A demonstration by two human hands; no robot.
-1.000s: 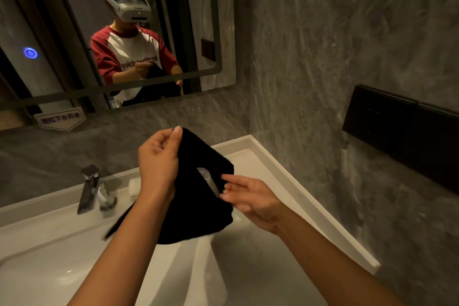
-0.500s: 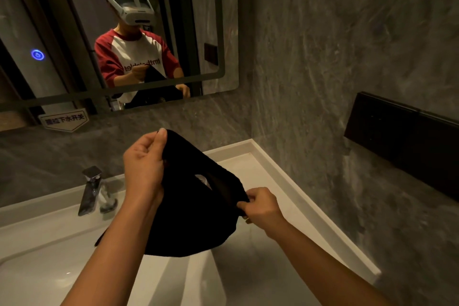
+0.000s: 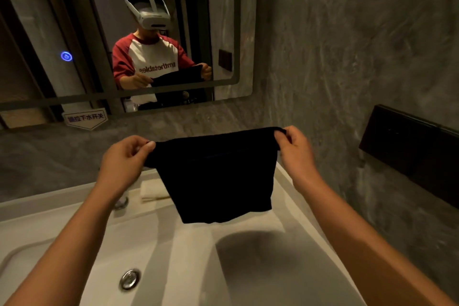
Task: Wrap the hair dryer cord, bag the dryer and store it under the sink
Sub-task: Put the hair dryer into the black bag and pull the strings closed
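Observation:
A black cloth bag [image 3: 216, 176] hangs flat in the air above the white sink counter [image 3: 278, 263]. My left hand [image 3: 124, 159] pinches its top left corner. My right hand [image 3: 295, 149] pinches its top right corner, so the top edge is stretched between them. The bag's lower edge hangs free above the counter. No hair dryer or cord is in view.
A white basin [image 3: 74, 256] with a chrome drain [image 3: 129, 279] lies below left. A folded white cloth [image 3: 151, 190] sits at the counter's back. A mirror [image 3: 99, 32] hangs ahead, a dark panel [image 3: 409, 149] juts from the grey wall on the right.
My right hand took hold of the bag's edge and both hands drew apart, spreading the bunched bag out flat. The camera has tilted down toward the basin.

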